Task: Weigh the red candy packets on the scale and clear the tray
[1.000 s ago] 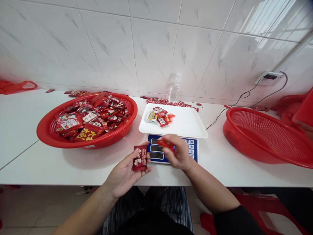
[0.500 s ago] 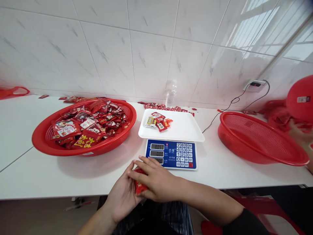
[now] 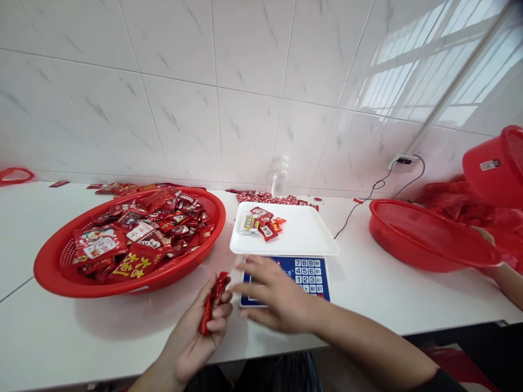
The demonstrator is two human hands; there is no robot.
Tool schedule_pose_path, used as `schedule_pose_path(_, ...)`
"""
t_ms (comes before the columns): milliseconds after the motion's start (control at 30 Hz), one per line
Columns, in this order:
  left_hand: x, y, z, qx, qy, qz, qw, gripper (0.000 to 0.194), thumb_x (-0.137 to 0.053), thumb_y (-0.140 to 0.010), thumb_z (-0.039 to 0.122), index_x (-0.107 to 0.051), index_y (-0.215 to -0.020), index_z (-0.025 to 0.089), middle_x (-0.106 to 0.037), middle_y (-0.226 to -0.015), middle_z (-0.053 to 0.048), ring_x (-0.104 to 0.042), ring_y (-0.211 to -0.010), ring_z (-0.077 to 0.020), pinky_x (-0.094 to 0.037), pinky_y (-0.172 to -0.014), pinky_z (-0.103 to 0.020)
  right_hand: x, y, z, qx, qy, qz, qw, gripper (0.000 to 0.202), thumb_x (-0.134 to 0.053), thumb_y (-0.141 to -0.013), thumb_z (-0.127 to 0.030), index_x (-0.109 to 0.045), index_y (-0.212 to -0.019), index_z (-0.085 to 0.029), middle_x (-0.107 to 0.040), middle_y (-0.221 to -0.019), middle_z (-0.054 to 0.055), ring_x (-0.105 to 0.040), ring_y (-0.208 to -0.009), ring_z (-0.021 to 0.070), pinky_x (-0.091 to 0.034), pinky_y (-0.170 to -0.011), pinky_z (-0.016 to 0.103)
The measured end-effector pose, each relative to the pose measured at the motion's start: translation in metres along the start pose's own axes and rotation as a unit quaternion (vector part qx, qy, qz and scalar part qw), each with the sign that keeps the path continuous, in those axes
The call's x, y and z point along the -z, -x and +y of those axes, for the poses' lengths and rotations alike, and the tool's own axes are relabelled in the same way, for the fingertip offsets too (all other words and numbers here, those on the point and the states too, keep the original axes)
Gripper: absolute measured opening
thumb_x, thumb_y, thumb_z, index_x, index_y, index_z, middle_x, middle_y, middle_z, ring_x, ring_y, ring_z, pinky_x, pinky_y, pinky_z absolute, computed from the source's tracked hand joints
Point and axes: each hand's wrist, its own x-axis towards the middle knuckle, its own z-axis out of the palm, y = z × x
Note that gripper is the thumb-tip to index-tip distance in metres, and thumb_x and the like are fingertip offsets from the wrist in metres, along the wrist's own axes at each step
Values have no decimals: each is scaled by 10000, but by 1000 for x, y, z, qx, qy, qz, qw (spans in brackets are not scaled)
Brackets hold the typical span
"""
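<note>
My left hand (image 3: 200,332), low and left of centre, has its fingers curled round red snack packets (image 3: 211,305); how many is hidden by the fingers. Just to its right, my right hand (image 3: 278,294) is spread and slightly blurred, with nothing in it. It hovers over the blue keypad panel (image 3: 312,275) of a digital scale and covers most of the display. On the scale's white tray (image 3: 310,234) lie several small packets, red ones (image 3: 267,231) and a yellow-and-silver one (image 3: 249,225). To the left stands a red basket (image 3: 47,272) heaped with red snack packets (image 3: 139,234).
Right of the scale is a red perforated basket (image 3: 429,256). Another person's arm (image 3: 506,286) shows at the right edge, near a raised red container (image 3: 490,171). A clear bottle (image 3: 280,177) and loose packets line the wall. A black cable (image 3: 355,209) runs to a socket.
My right hand has drawn away from my left and opened. My left hand has closed round the red packets. The view has tilted up, and the red container at the right has turned.
</note>
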Motion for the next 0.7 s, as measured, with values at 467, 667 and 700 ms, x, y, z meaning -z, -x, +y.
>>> schedule_pose_path(467,-15,-52,45,-119,-303,-127,937,379,-657,-785,526,-526,-743,173,-567,-626,24,-429,-398,-48,-343,-314,-128,20,-74,116,-338,37,-141,930,810,-462,-786,-755,-283,-1464,-348,-126,-1578,111,-8,-1438,403,-109,-1063,700)
schedule_pose_path(667,-13,-49,51,-149,-322,-115,928,416,-687,-738,560,-526,-756,177,-583,-632,21,-454,-426,-63,-366,-339,-149,1,-89,117,-349,44,-155,923,779,-399,-798,-772,-288,-1459,-373,-173,-1571,92,-72,-1425,427,-94,-1024,742)
schedule_pose_path(700,-13,-48,52,-151,-325,-117,926,416,-685,-740,561,-528,-753,176,-584,-635,21,-453,-427,-62,-370,-342,-152,-1,-90,118,-343,52,-155,925,764,-397,-805,-762,-305,-1453,-367,-199,-1564,91,-122,-1417,421,-111,-1027,734)
